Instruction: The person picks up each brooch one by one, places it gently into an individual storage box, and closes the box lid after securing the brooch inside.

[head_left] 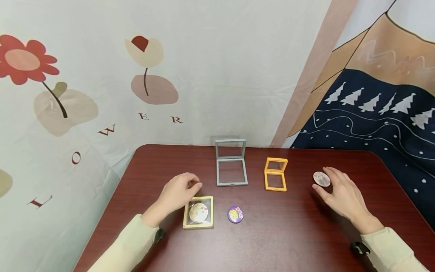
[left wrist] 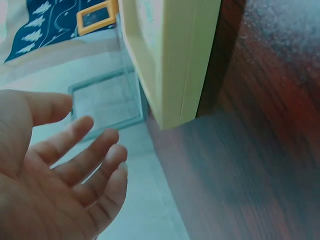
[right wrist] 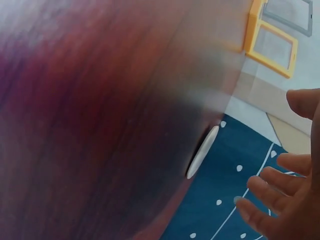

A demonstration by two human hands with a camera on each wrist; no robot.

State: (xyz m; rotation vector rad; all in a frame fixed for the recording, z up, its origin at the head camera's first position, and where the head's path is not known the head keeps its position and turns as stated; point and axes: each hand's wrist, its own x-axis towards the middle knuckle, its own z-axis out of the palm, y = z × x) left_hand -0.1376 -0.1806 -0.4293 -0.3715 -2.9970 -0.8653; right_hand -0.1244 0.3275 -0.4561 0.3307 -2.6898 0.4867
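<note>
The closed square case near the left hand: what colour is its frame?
Its frame is pale yellow, clearest in the head view.

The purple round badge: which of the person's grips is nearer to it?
Left. The left grip is left of the purple badge and farther back, by the pale-yellow display frame; the right grip is far to the badge's right, beside a whitish disc.

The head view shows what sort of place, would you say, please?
Probably an indoor tabletop workspace, though the wider room is hidden: a table, a printed backdrop behind it, and a pale badge suggest so.
</note>
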